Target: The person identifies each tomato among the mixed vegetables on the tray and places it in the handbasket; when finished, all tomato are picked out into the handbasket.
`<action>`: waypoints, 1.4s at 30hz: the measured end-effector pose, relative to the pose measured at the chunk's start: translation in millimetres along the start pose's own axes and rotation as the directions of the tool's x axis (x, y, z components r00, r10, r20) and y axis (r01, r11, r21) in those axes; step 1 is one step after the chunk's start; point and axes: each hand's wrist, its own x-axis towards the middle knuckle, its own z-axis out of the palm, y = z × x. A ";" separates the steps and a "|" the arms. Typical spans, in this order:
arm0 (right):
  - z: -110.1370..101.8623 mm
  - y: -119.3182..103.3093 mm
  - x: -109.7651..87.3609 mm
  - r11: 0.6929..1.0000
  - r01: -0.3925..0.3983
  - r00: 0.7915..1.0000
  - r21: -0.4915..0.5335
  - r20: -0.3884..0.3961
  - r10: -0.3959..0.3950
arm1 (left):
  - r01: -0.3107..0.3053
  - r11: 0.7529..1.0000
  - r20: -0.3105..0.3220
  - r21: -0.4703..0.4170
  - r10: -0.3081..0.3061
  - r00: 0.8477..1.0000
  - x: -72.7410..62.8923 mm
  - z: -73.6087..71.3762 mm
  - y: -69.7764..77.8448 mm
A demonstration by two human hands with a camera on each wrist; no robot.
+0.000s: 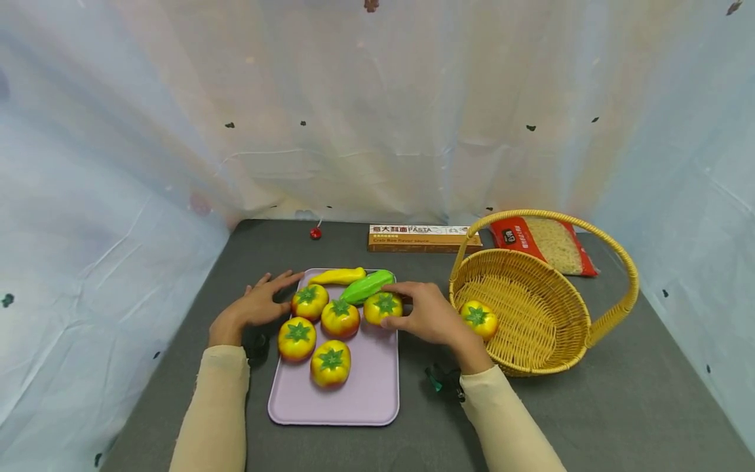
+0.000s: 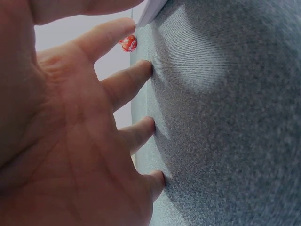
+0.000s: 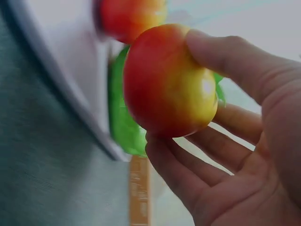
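Observation:
My right hand (image 1: 435,313) grips a yellow-and-red persimmon (image 3: 164,82) between thumb and fingers, at the right side of a lilac tray (image 1: 368,393). In the head view its green leafy top faces up. Spread fingers show on my left hand (image 1: 257,305), with the fingertips on the table beside the tray's left edge. The index finger reaches the tray's rim. Several more persimmons (image 1: 330,364) sit on the tray. Behind them lie a ridged green vegetable (image 1: 367,287) and a long, tapered yellow vegetable (image 1: 337,276).
A yellow wicker basket (image 1: 548,308) with a tall arched handle stands at the right, holding one persimmon (image 1: 479,319). At the back lie a pasta box (image 1: 413,239) and a red bag (image 1: 551,246) with pale contents. A small red object (image 1: 315,233) is near the back edge.

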 end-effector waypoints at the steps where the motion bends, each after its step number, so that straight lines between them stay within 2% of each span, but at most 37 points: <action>1: -4.2 -2.6 -2.3 1.000 0.008 1.000 0.025 -0.013 -0.007 | -0.006 1.000 -0.001 -0.001 0.006 1.000 -0.1 -0.1 0.2; 5: -21.0 -10.8 -14.3 0.990 0.047 0.998 0.134 -0.055 -0.040 | -0.023 1.000 -0.008 -0.006 0.023 1.000 -0.3 -0.2 1.7; 10: -43.1 -11.7 -36.2 0.966 0.091 0.994 0.242 -0.079 -0.074 | -0.005 1.000 -0.002 0.001 0.005 1.000 -0.3 0.1 3.2; 19: -83.2 20.6 -96.5 0.943 0.095 0.991 0.318 -0.116 -0.060 | -0.008 1.000 -0.005 0.004 0.008 1.000 0.1 1.0 3.5; 22: -92.4 32.1 -117.5 0.948 0.078 0.988 0.308 -0.152 -0.031 | -0.020 1.000 -0.007 0.000 0.020 1.000 -0.5 0.8 2.0; 26: -104.6 44.6 -143.1 0.976 0.026 0.980 0.215 -0.197 0.017 | -0.025 1.000 -0.007 -0.002 0.025 1.000 0.1 -0.3 0.1; 30: -113.5 55.5 -161.1 0.988 -0.041 0.976 0.152 -0.207 0.073 | -0.020 1.000 -0.005 0.003 0.020 1.000 1.7 -2.2 -0.9; 36: -114.6 67.5 -171.5 0.988 -0.106 0.975 0.115 -0.183 0.126 | -0.015 1.000 -0.004 0.004 0.015 1.000 1.5 -3.2 -1.2; 42: -111.1 75.0 -167.8 0.983 -0.180 0.975 0.040 -0.123 0.184 | -0.012 1.000 -0.004 0.003 0.012 1.000 1.1 0.5 -1.2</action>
